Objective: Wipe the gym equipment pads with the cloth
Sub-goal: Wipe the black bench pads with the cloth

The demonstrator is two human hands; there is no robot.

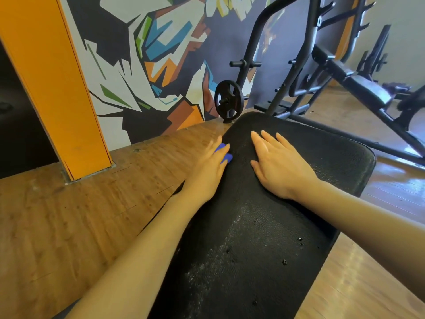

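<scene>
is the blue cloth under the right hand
No, the blue cloth is under the left hand at the pad's left edge; the right hand lies flat and bare on the pad.
</scene>
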